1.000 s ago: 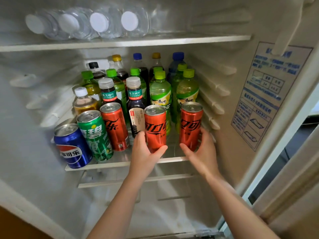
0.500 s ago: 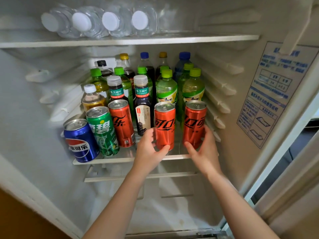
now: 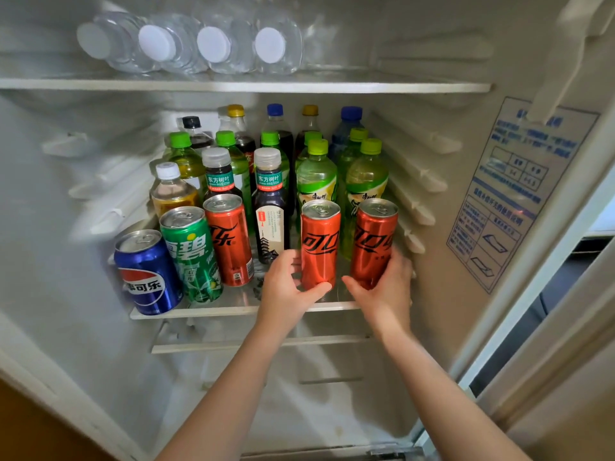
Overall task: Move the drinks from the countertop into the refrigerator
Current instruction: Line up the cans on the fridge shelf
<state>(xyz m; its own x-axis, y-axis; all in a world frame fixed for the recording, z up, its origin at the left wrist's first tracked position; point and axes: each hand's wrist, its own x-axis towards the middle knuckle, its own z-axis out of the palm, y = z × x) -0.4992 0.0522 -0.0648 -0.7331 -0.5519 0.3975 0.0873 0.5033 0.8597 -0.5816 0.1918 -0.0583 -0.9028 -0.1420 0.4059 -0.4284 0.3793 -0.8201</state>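
Head view. Found upright on the clear glass middle shelf [image 3: 216,309] of the white refrigerator [image 3: 50,277], towards its front right corner: a slim orange-red aluminium can [image 3: 320,241] and, just beside it on the right, a slim darker red aluminium can [image 3: 374,241]. Gripped low down, one apiece: the orange-red can by the left hand [image 3: 283,287], the darker red can by the right hand [image 3: 386,287]. Left fingers [image 3: 294,259] curled behind the can, thumb across its front; same hold on the right. Long axes vertical; bases at shelf level, contact hidden by the hands. Directly ahead of each wrist, each hand equally near its own can. Judged: placing all but done; calls next for letting go and drawing straight back over the front edge.

Close behind: pale green plastic bottles with lime caps [image 3: 316,174]; to the left, a dark tea bottle with a grey cap [image 3: 271,211]. Judged at risk of a knock if pushed deeper. Along the front edge leftwards: a third red can [image 3: 229,241], a green can [image 3: 191,254], a blue can [image 3: 148,271] at the front left corner. On the upper shelf [image 3: 366,86]: four clear water bottles [image 3: 213,44] lying down, white caps outward. Right wall ribbed, with a blue-printed label [image 3: 509,194]. Counter not in view.
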